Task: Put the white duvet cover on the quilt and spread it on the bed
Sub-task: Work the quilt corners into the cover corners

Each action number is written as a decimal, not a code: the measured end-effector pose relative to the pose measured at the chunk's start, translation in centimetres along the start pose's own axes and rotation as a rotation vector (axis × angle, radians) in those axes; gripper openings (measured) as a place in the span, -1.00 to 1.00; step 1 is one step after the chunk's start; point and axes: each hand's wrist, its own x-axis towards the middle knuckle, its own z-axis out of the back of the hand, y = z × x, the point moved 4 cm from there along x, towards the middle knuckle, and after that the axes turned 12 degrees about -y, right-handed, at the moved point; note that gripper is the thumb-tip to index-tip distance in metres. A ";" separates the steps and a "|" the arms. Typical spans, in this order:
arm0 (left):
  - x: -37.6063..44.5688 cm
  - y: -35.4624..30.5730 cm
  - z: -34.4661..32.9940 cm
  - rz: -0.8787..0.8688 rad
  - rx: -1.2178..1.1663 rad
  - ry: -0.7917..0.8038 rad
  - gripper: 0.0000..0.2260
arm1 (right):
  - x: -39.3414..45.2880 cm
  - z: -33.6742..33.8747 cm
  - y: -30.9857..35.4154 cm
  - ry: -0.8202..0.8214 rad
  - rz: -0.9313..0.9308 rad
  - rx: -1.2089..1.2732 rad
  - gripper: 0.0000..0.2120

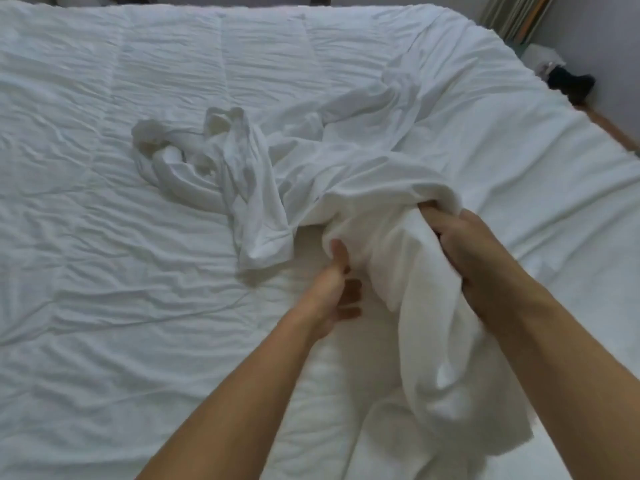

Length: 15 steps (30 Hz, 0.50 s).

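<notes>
one bed [571, 188], one quilt [138, 237], one white duvet cover [363, 174], two hands: left hand [334, 289], right hand [464, 244]

Both bare forearms reach forward and up from the bottom edge, converging toward the middle. The left hand [337, 292] is turned thumb-up, thumb stretched forward, fingers loosely curled underneath (whether they pinch anything cannot be told). The right hand [464, 251] sits higher and further forward, back of the hand toward the camera, its fingers curled tightly into a bunch of cloth [388, 237], knuckles raised. The hands are near each other, not touching.
</notes>
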 end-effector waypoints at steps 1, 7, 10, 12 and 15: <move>-0.6 0.6 -1.3 0.033 -0.036 0.073 -0.22 | -0.2 -0.2 0.0 0.031 -0.058 0.063 -0.77; -7.3 2.1 -5.7 0.158 -0.366 0.362 -0.64 | -0.7 -0.9 1.1 0.040 -0.203 0.252 -0.62; -8.4 4.6 -6.5 0.220 -0.193 0.273 -0.61 | -0.7 -1.8 2.9 0.046 -0.111 0.326 -0.70; -9.3 6.3 -5.9 0.234 -0.072 0.273 -0.58 | -0.9 -2.5 3.7 0.036 -0.054 0.349 -0.75; -12.1 8.4 -6.2 0.213 -0.114 0.443 -0.63 | -1.5 -3.2 3.6 0.053 -0.002 0.355 -0.70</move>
